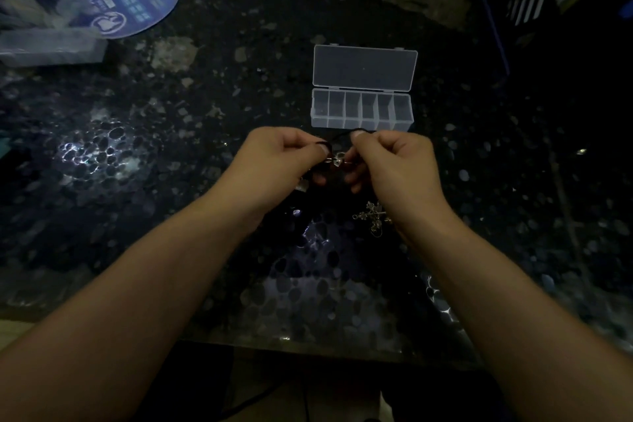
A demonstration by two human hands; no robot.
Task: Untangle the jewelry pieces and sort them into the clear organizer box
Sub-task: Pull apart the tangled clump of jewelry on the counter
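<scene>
Nearest the front edge of the dark speckled worktop (144,154): two bare forearms reaching in. Just past the right wrist, a small heap of silvery jewelry pieces (373,217) lying on the worktop. Further in, left hand (277,161) and right hand (394,164) raised close together, fingers curled, each pinching a black cord (342,137) with small silver charms (337,159) hanging between the thumbs. Just beyond the hands, toward the middle of the worktop, the clear organizer box (361,111), lid (364,68) laid open flat behind it, compartments in a row. Toward the far left corner, a round blue hand fan (126,0) partly under blurred translucent plastic containers (44,24). At the far right edge, a dark slotted crate (517,0).
</scene>
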